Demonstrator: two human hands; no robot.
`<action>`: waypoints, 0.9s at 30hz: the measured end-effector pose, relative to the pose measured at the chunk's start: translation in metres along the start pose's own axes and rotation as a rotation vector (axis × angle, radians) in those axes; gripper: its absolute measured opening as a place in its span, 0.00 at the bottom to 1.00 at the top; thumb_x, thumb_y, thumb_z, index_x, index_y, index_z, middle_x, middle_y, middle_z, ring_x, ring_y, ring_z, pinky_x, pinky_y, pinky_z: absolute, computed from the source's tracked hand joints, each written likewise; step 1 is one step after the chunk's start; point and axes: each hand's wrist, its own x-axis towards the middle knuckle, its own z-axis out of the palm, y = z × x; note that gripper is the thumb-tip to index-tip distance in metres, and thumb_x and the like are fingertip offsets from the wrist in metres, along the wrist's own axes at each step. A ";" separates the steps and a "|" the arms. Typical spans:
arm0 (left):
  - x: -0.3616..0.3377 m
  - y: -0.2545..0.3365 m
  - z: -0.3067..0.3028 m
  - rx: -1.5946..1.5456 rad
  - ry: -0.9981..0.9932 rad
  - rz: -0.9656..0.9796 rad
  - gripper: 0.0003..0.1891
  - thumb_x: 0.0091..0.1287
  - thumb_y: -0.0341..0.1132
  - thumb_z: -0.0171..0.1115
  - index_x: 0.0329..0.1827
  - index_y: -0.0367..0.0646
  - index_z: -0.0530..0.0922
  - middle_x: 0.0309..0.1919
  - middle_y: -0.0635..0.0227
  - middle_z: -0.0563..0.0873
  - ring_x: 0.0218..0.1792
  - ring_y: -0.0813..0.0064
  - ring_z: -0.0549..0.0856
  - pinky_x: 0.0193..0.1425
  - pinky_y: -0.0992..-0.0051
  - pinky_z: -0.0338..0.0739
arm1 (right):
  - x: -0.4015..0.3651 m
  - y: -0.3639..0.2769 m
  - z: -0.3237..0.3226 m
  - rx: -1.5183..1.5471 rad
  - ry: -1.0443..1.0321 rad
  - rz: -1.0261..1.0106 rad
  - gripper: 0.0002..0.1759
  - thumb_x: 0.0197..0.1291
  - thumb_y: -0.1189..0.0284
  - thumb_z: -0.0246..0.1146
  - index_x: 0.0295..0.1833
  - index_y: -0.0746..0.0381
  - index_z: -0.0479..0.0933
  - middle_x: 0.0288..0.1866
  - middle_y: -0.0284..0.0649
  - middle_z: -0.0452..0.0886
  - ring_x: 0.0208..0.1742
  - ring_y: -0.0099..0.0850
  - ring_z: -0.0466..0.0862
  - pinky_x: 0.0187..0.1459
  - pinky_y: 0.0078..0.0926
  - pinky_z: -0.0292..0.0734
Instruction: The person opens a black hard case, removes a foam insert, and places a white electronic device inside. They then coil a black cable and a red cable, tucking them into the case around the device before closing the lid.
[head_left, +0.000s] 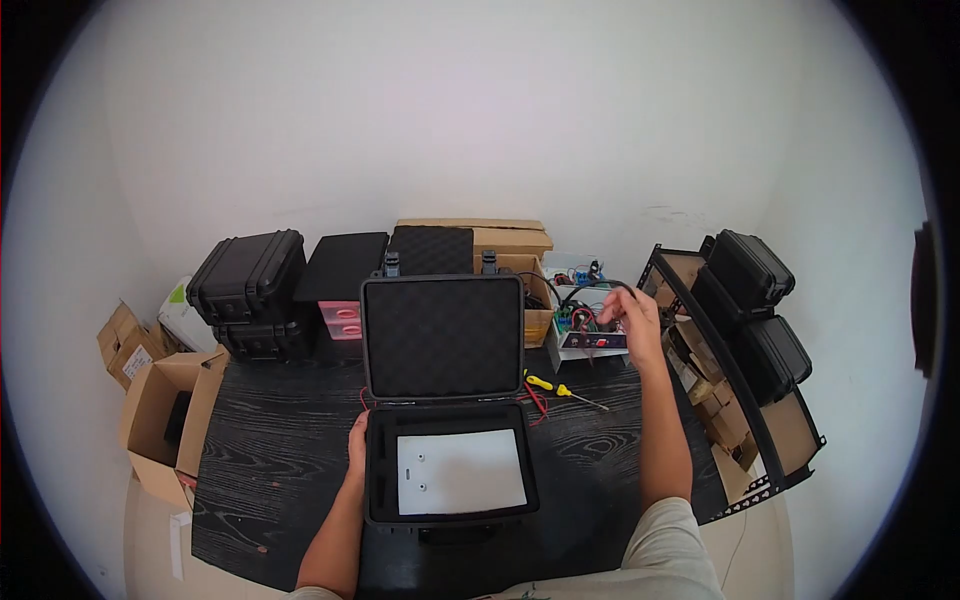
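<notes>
An open black hard case lies in front of me, its lid raised and lined with egg-crate foam. In its lower half a flat white panel with small metal fittings sits in black foam. My left hand grips the left side of the case, its fingertips partly hidden by the edge. Off to the right, my right hand is raised with curled fingers pinching a black cable. Beneath that hand is an open white enclosure with circuit boards, coloured wires and a red switch.
A yellow-handled screwdriver and a red test lead lie right of the case. Black cases are stacked at left, near an open cardboard box. A black metal rack holding more cases borders the table's right side.
</notes>
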 end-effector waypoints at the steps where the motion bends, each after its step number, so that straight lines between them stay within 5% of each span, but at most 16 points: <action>1: 0.000 0.001 -0.001 0.007 0.003 0.002 0.25 0.85 0.46 0.44 0.69 0.36 0.79 0.61 0.63 0.87 0.62 0.71 0.85 0.73 0.68 0.77 | -0.011 -0.003 -0.004 0.019 0.004 0.038 0.18 0.83 0.66 0.56 0.44 0.68 0.84 0.32 0.37 0.86 0.36 0.25 0.85 0.45 0.26 0.79; 8: -0.001 0.002 0.000 0.029 0.008 0.012 0.25 0.84 0.48 0.47 0.69 0.37 0.79 0.59 0.62 0.88 0.61 0.69 0.85 0.71 0.68 0.78 | -0.074 -0.008 -0.035 -0.161 -0.309 0.223 0.11 0.79 0.72 0.62 0.46 0.68 0.86 0.35 0.35 0.88 0.36 0.23 0.86 0.42 0.24 0.82; 13: 0.006 0.041 0.029 0.118 -0.081 0.267 0.26 0.85 0.53 0.47 0.69 0.40 0.78 0.61 0.63 0.85 0.64 0.67 0.83 0.75 0.65 0.74 | -0.096 -0.001 -0.044 -0.179 -0.611 0.497 0.11 0.77 0.71 0.65 0.55 0.68 0.87 0.40 0.35 0.89 0.39 0.22 0.87 0.43 0.24 0.85; 14: 0.008 0.051 0.031 0.128 -0.106 0.291 0.25 0.85 0.47 0.50 0.72 0.37 0.75 0.66 0.62 0.83 0.70 0.66 0.79 0.80 0.65 0.68 | -0.094 0.008 -0.046 -0.122 -0.704 0.497 0.13 0.75 0.71 0.67 0.58 0.67 0.86 0.42 0.36 0.90 0.43 0.24 0.88 0.48 0.26 0.86; 17: -0.001 0.111 0.117 0.538 0.047 0.493 0.22 0.81 0.33 0.56 0.75 0.36 0.73 0.69 0.61 0.83 0.73 0.66 0.78 0.82 0.64 0.67 | -0.057 0.010 -0.003 -0.552 -0.467 0.241 0.15 0.73 0.71 0.68 0.59 0.67 0.85 0.43 0.38 0.90 0.46 0.27 0.89 0.51 0.29 0.86; 19: 0.002 0.123 0.134 0.566 -0.127 0.471 0.20 0.79 0.27 0.57 0.72 0.35 0.77 0.68 0.61 0.84 0.74 0.65 0.79 0.82 0.66 0.66 | -0.030 0.045 0.029 -0.506 -0.262 -0.013 0.16 0.68 0.72 0.70 0.58 0.68 0.85 0.42 0.43 0.91 0.44 0.32 0.91 0.52 0.33 0.87; 21: -0.006 0.136 0.157 0.641 -0.329 0.381 0.18 0.78 0.28 0.58 0.69 0.36 0.81 0.66 0.61 0.86 0.73 0.65 0.80 0.81 0.65 0.68 | -0.004 0.063 0.057 -0.740 -0.336 0.002 0.17 0.63 0.73 0.69 0.56 0.68 0.86 0.42 0.50 0.91 0.44 0.39 0.92 0.53 0.37 0.87; 27: -0.003 0.113 0.161 0.921 -0.466 0.353 0.12 0.76 0.29 0.65 0.58 0.38 0.87 0.55 0.58 0.92 0.59 0.64 0.90 0.67 0.65 0.80 | 0.019 0.139 0.102 -0.745 -0.643 0.263 0.20 0.66 0.73 0.66 0.62 0.70 0.85 0.57 0.53 0.92 0.55 0.46 0.91 0.61 0.39 0.83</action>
